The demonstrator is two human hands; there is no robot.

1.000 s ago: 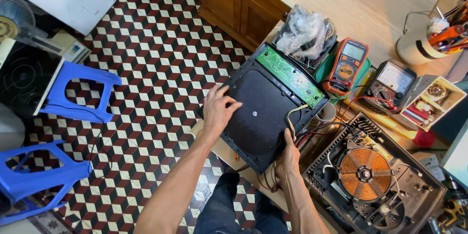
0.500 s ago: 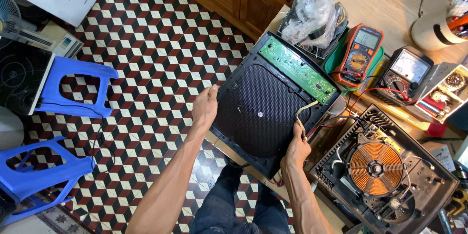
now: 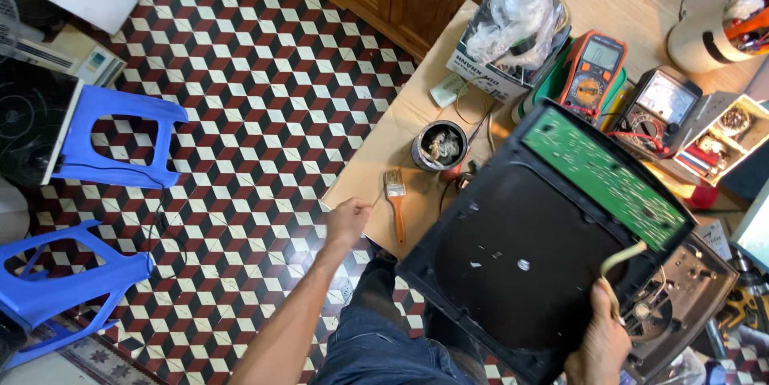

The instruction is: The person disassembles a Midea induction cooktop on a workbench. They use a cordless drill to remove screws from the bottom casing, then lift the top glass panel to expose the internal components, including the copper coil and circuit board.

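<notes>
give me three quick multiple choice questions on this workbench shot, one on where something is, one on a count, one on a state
1. Where does the brush lie?
A. on the bench beside the left hand
B. on a stool
C. inside the white box

2. How many blue stools show?
A. one
B. two
C. four

3. How is the black cover panel held?
A. flat under both hands
B. lifted, gripped by the right hand alone
C. left on the floor

Answers:
1 A, its bristles sit near that hand.
2 B, both stand on the tiled floor.
3 B, only the right hand grips its edge.
</notes>
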